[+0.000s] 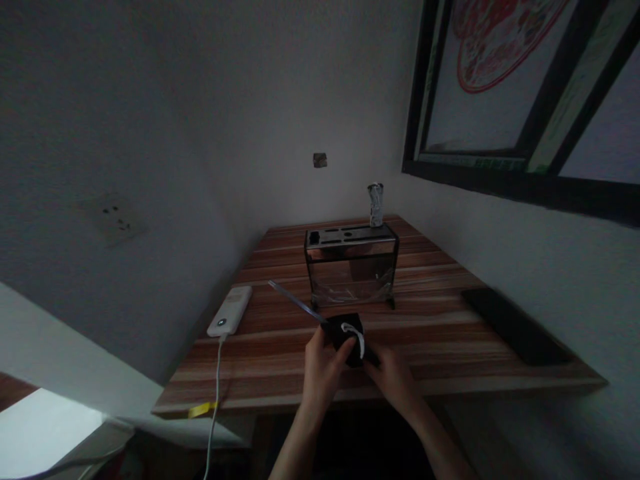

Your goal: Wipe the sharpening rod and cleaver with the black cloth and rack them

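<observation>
Over the front of the wooden table, a small black item with a white cord loop sits between my hands; it looks like a pouch or cloth piece, but its exact kind is unclear. My left hand grips its left side, thumb pressed on the front near the cord. At its lower right edge, my right hand pinches the black material. A thin clear tube or rod slants up to the left from the item's upper left corner. The fingers behind the item are hidden.
Behind my hands stands a black-framed clear box, with a silvery crumpled-looking cylinder at its back right. A white power bank-like device with a cable lies left. A flat black slab lies right. Walls border the table.
</observation>
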`<state>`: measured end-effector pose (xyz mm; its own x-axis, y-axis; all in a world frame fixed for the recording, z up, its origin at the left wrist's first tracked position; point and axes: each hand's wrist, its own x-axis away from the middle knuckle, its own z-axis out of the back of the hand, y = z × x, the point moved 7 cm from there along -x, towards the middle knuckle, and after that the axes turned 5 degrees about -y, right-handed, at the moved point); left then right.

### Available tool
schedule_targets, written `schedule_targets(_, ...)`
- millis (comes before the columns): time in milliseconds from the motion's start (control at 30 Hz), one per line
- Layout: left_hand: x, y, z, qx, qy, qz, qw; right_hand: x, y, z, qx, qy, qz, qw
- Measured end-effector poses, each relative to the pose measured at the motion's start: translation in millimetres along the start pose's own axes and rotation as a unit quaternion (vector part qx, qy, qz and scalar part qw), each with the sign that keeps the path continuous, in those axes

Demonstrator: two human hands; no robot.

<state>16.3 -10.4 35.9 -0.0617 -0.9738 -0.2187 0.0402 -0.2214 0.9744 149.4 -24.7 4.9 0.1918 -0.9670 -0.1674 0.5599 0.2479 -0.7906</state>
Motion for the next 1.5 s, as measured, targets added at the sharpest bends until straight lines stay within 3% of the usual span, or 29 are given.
schedule_targets(367,-3.4,11.1,15.4,0.0,0.015,0.006,1.0,0.3,-6.9,2.2,-0.017,0.002,0.013,1.0)
schedule_targets(800,-24.0,39.6,64.0,-0.009,0.104,-0.04,0.994,1.1,-3.8,1.1,-0.021,0.004,0.006,1.0)
schedule_targets(1133,-41.5,75.5,102.9,-0.015,0.194,-0.099,0.976,0.6,4.5,-1.7,-0.02,0.008,-0.012,1.0)
schedule_targets(1500,-39.4,85.4,105.4,-0.011,0.214,-0.106,0.971,1.2,0.9,-0.5,-0.02,0.003,0.0,1.0)
